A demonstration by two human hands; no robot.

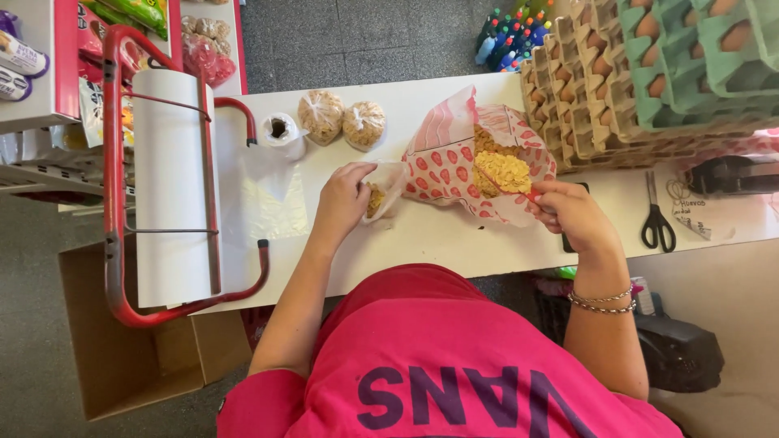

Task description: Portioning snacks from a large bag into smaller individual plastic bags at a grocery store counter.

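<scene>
So the small clear plastic bag (383,188) sits on the white counter (454,235), just left of the big red-and-white patterned bag (442,166), with a little heap of yellow cornflakes already at its bottom. The left hand (342,199) is pinching the small bag's mouth, fingers curled around the edge and holding it up and open. The right hand (568,212) is closed around the handle of a red scoop (505,174), which is piled with cornflakes and hovers over the open mouth of the big patterned bag, where more flakes show inside. There's a thin bracelet (602,302) on that wrist.

Further back on the counter, two filled and knotted small bags of cereal (342,118) sit side by side, with a roll of clear bags (280,130) just to their left. Further left stands a red metal frame holding a large white paper roll (170,186).

On the right, black-handled scissors (656,212) lie flat on the counter, well apart from the right hand. Behind them are stacked egg trays (649,73), cardboard-coloured and green, with brown eggs in them. A cardboard box (130,357) sits on the floor below the paper roll.
</scene>
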